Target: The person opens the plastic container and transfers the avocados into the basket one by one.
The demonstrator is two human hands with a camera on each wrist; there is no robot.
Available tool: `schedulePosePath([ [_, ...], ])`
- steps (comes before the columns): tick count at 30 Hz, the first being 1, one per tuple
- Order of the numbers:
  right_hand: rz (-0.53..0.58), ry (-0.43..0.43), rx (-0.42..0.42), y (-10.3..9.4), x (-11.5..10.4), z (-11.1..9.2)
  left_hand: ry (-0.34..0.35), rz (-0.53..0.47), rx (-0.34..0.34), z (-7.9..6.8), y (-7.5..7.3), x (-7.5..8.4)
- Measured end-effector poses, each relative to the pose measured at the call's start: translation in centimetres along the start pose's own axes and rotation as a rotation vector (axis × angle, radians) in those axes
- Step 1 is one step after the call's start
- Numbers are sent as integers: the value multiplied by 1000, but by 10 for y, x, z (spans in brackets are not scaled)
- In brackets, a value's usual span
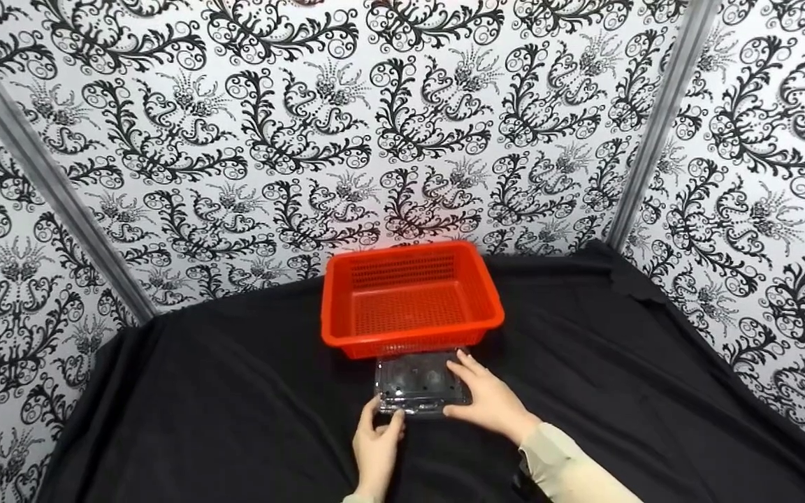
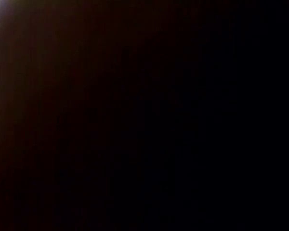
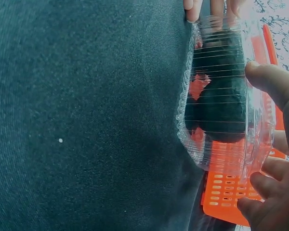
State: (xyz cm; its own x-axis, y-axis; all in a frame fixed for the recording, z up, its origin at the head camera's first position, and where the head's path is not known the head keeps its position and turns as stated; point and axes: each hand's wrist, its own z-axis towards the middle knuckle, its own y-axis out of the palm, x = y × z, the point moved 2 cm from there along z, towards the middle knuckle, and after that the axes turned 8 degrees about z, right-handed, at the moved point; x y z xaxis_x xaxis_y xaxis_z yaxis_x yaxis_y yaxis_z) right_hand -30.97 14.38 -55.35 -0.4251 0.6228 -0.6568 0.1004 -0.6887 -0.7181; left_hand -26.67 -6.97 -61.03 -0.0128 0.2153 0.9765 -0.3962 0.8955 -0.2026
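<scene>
A clear plastic clamshell container (image 1: pixel 418 377) stands just in front of the red basket, with darkness showing through its walls. My left hand (image 1: pixel 376 447) holds its front left corner, thumb at the front edge and fingers along the left side. From the right, my right hand (image 1: pixel 490 402) grips the container, thumb near the front and fingers spread toward the back. The right wrist view has the ribbed side of the container (image 3: pixel 216 144) up close, with the right thumb (image 3: pixel 265 77) against it and left fingertips at its far end. The left wrist view is almost black.
Behind the container sits a red perforated plastic basket (image 1: pixel 413 339), its open top facing up. Black cloth (image 1: pixel 235 405) covers the table, with shallow folds. Patterned black-and-white walls (image 1: pixel 402 140) close off the back and both sides.
</scene>
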Motion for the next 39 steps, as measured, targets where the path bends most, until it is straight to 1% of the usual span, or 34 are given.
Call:
schedulePosePath([
  [2, -21, -5, 7, 0, -1, 1, -7, 19, 0, 0, -1, 0],
  [5, -84, -28, 27, -2, -4, 4, -7, 31, -3, 2, -2, 2],
  [9, -179, -61, 38, -4, -9, 7, -1, 12, -13, 2, -2, 3],
  [12, -217, -58, 23, -3, -11, 8, -17, -15, -30, 3, -3, 3],
  [16, -231, -35, 9, 0, -11, 8, -59, -40, -75, 4, -4, 4],
  [18, -225, -31, 11, 2, -11, 7, -72, -35, -95, 5, -5, 5],
  [21, -221, -38, 22, 4, -11, 7, -75, -41, -117, 5, -5, 7],
  [26, -228, -46, 48, 5, -10, 7, -77, -60, -118, 6, -1, 10],
  [31, -230, -32, 49, 4, -11, 8, -103, 6, -72, 5, 3, 15],
  [33, -229, -24, 45, 5, -12, 8, -102, 40, -55, 4, 4, 17],
  [39, -223, -17, 56, 6, -12, 9, -87, 150, -37, 3, 5, 18],
])
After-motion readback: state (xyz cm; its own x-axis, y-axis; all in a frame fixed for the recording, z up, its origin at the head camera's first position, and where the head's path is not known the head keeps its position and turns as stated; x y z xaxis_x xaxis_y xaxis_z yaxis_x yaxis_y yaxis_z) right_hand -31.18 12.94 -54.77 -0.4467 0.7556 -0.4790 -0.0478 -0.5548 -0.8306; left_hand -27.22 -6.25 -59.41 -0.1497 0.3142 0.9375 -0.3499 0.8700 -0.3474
